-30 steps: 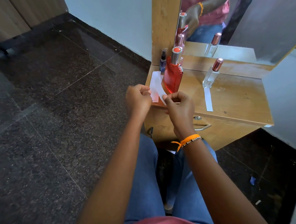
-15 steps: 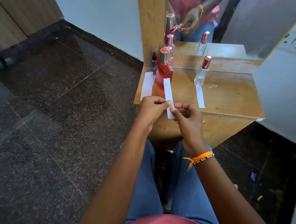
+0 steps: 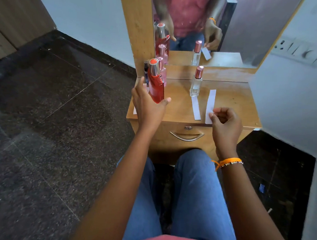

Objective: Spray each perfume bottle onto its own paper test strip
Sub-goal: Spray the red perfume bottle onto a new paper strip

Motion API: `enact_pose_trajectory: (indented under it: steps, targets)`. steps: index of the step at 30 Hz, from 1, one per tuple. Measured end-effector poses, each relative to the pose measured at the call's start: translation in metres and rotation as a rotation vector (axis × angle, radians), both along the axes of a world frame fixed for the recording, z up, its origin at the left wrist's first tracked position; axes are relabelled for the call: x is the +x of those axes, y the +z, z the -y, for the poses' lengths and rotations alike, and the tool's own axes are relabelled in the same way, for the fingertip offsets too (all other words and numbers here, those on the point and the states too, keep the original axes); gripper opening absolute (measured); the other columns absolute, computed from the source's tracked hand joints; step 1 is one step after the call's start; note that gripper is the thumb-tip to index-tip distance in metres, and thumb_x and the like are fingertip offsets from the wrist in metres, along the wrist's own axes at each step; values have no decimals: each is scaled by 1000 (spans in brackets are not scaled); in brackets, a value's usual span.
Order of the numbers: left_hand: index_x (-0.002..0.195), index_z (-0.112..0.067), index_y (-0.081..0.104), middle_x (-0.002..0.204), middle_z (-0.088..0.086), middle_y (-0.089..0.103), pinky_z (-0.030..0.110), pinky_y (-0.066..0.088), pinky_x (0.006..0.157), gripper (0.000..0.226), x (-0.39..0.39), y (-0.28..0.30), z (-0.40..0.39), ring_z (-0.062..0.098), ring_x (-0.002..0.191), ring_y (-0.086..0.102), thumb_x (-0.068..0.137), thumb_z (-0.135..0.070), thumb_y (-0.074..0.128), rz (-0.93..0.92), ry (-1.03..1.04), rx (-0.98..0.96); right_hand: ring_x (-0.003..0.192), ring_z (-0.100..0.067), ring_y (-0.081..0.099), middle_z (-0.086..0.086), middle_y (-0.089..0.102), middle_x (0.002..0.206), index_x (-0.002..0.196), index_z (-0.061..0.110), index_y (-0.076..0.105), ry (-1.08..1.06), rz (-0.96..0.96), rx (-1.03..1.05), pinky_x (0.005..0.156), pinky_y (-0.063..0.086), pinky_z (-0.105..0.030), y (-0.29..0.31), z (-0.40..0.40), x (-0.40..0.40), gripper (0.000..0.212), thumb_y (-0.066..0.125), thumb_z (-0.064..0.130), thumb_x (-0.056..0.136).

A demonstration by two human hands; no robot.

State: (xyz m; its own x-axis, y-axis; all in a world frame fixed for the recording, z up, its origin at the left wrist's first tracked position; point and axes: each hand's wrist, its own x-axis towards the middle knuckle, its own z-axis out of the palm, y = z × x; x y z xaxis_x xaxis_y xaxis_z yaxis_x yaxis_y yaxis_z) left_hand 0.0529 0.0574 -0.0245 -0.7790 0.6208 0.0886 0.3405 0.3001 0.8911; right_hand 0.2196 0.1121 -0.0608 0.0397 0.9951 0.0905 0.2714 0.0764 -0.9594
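Note:
A tall red perfume bottle (image 3: 157, 86) with a silver and red cap stands at the left of the wooden dresser top (image 3: 234, 99). My left hand (image 3: 148, 106) is spread around its lower part, thumb to its right, fingers to its left and apart from it. My right hand (image 3: 226, 122) pinches the near end of a white paper strip (image 3: 210, 103) that lies on the dresser. To the left of that strip, a second strip (image 3: 195, 107) lies in front of a clear bottle (image 3: 195, 85) with a rose cap.
A pink bottle (image 3: 164, 71) and a small dark bottle (image 3: 145, 72) stand behind the red one. More white paper (image 3: 135, 111) shows under my left hand at the dresser's left edge. A mirror (image 3: 216, 30) rises behind; a drawer handle (image 3: 186, 137) sits below.
Both hands held one strip together in front of the dresser. My right hand has now carried it to the right onto the top, and my left hand has let go and moved to the red bottle.

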Motion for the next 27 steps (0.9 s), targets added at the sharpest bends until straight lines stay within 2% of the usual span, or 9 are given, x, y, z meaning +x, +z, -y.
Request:
enact_pose_trajectory:
  steps: [2, 5, 8, 12, 15, 18, 20, 25, 27]
  targets:
    - [146, -19, 20, 148, 8, 28, 51, 30, 111, 100, -8, 2, -7, 28, 137, 31, 67, -24, 82, -32, -22, -14, 76, -10, 59, 4, 63, 81, 92, 9, 65, 3, 89, 5, 78, 53, -34, 0, -10, 1, 9, 66, 6, 84]
    - [148, -20, 14, 153, 5, 27, 53, 20, 115, 103, -17, 3, -16, 27, 141, 23, 69, -24, 80, -20, -63, -46, 77, -12, 60, 2, 62, 79, 95, 8, 66, 32, 193, 12, 79, 54, -37, 0, -20, 0, 11, 66, 5, 84]
    - [144, -29, 20, 149, 1, 37, 53, 29, 112, 100, -25, -2, -20, 26, 138, 31, 65, -28, 81, 30, -92, -20, 80, -15, 61, 1, 63, 81, 95, 9, 69, 71, 287, 23, 81, 54, -39, 0, -25, -2, 11, 65, 6, 85]
    - [141, -30, 27, 147, -1, 38, 50, 33, 110, 90, -28, -5, -22, 24, 136, 34, 69, -20, 80, 36, -88, -17, 83, -21, 62, -7, 67, 86, 94, 9, 70, 98, 364, 43, 80, 53, -44, -2, -28, -3, 11, 66, 8, 84]
    - [140, -33, 25, 148, -1, 37, 51, 34, 110, 92, -31, -6, -23, 23, 136, 34, 68, -23, 81, 42, -121, -9, 85, -18, 56, -11, 63, 96, 97, 8, 70, 130, 409, 48, 78, 49, -37, -3, -29, -5, 14, 66, 9, 83]
    - [140, -28, 26, 149, 0, 36, 34, 33, 105, 88, -33, -5, -24, 20, 136, 35, 70, -18, 80, 78, -147, 5, 88, -15, 48, -10, 54, 103, 101, 6, 70, 140, 437, 42, 77, 39, -26, -3, -29, -6, 18, 67, 9, 83]
    - [139, -26, 27, 147, 0, 37, 27, 32, 98, 87, -34, -3, -23, 19, 133, 38, 70, -18, 80, 69, -158, 13, 92, -19, 51, -10, 50, 106, 102, 7, 70, 139, 429, 35, 79, 43, -28, -3, -28, -6, 19, 69, 11, 83]
    - [136, -24, 30, 145, -2, 39, 31, 34, 104, 88, -34, 0, -20, 20, 133, 37, 66, -21, 83, 48, -151, 8, 98, -22, 53, -7, 48, 105, 106, 9, 68, 176, 446, 14, 81, 44, -28, -3, -25, -5, 23, 69, 14, 83]
    - [135, -25, 33, 144, -4, 41, 32, 34, 104, 87, -29, 1, -16, 20, 133, 33, 64, -22, 84, 17, -135, 12, 100, -24, 54, -2, 44, 103, 108, 10, 67, 164, 428, 32, 84, 47, -33, -1, -21, -5, 25, 69, 15, 84]
